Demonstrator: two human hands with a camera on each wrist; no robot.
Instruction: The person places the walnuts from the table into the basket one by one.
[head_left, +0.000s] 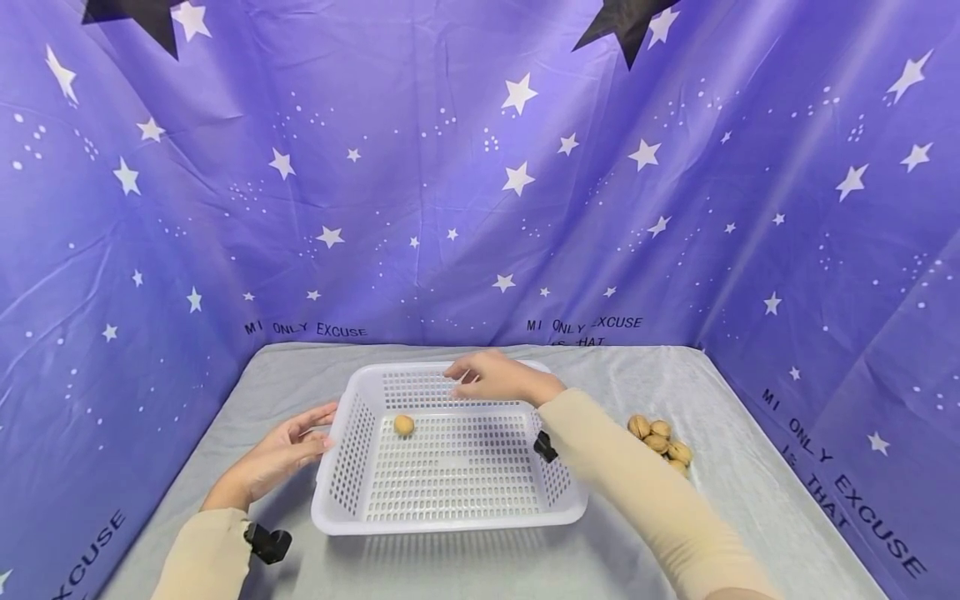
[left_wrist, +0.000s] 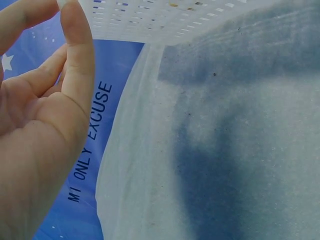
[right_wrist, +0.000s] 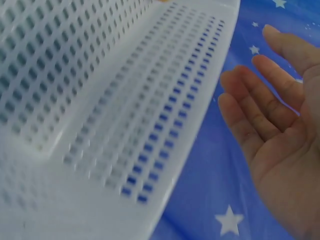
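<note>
Purple star-printed curtain fabric (head_left: 420, 200) hangs on three sides, with black lettering along its lower part. Enclosed by it is a table draped in pale grey cloth (head_left: 570, 558). On the cloth sits a rectangular white plastic basket (head_left: 450, 525) with perforated walls and floor; being so lightly loaded, it would probably slide if bumped. Cream sleeves (head_left: 637, 492) cover the forearms, and the right one passes over the basket's right end, so a raised elbow would likely help it clear the rim. The left hand (head_left: 277, 450) touches the basket's left side with relaxed fingers; light, even contact there should steady it better than pushing. The right hand (head_left: 498, 377) hovers near the far wall, fingers loosely spread, gripping nothing. A small pile of walnuts (head_left: 656, 442) lies on the cloth right of the basket, partly hidden by the sleeve; a thumb-and-fingertip pinch from the pile's edge would seem surest, as rounded shells can roll. One walnut (head_left: 403, 425) rests on the basket floor toward the far left corner; a low release should limit bouncing.
</note>
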